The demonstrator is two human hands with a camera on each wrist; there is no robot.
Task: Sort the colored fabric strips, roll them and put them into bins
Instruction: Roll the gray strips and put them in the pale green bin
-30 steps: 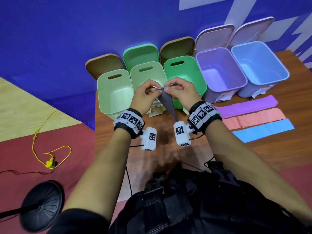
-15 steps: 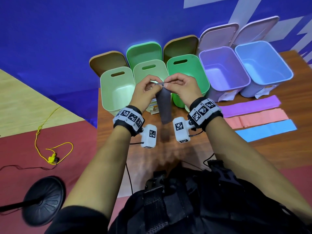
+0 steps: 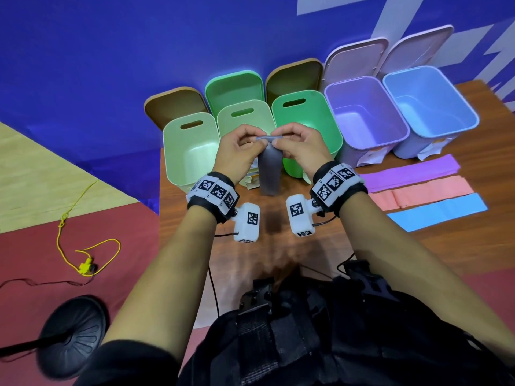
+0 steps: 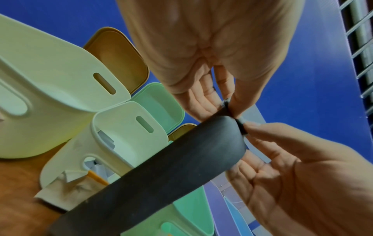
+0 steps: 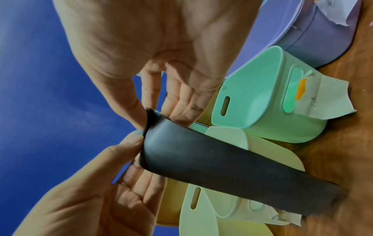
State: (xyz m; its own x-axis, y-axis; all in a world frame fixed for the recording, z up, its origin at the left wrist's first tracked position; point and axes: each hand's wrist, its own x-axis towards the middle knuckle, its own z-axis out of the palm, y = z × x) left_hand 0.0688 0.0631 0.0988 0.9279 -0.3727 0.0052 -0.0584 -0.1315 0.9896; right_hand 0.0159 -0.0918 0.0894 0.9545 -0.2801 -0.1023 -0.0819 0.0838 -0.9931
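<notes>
As the dark strip (image 3: 269,170) hangs shorter than a second ago, both hands' grips, left hand (image 3: 242,151) and right hand (image 3: 298,149), pinch its rolled top; rolling is underway.

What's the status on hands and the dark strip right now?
Left hand and right hand both pinch the top edge of the dark grey strip. Strip hangs down, unrolled, in front of the green bins. Nothing blocking. Purple, pink, blue strips wait on the table.
</notes>
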